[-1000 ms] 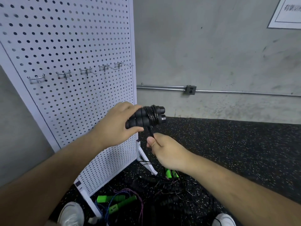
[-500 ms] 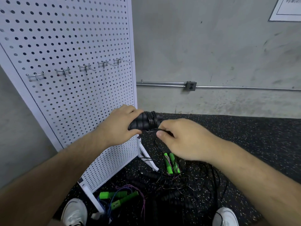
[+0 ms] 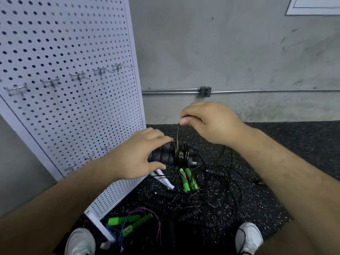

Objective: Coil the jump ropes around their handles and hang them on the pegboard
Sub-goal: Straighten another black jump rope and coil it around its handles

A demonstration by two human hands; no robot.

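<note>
- Step: coiling. Nothing is on the pegboard (image 3: 73, 52) yet.
- Left hand (image 3: 139, 155) has its fingers curled round the pair of black handles (image 3: 166, 158), held side by side and roughly level, tips towards 3 o'clock.
- Right hand (image 3: 207, 122) is at 1 o'clock of the handles, thumb and forefinger pinching the thin black cord (image 3: 177, 134). The cord runs taut straight down to the wraps (image 3: 182, 153) near the handle tips.
- Several turns are on. Slack trails down to the floor (image 3: 276, 153) at 6 o'clock into the black tangle (image 3: 213, 183), so I'd judge a lot is left to wind.
- Next: carry the cord over and round the handles and keep tension so the turns don't slip off the tips. Watch for snags with the tangle.
- Then hang it on an empty hook (image 3: 79, 77) in the row at 10 o'clock.
- Green-handled ropes (image 3: 187, 179) at 6 o'clock lie uncoiled, with another green set (image 3: 128, 221) at 7 o'clock.
</note>
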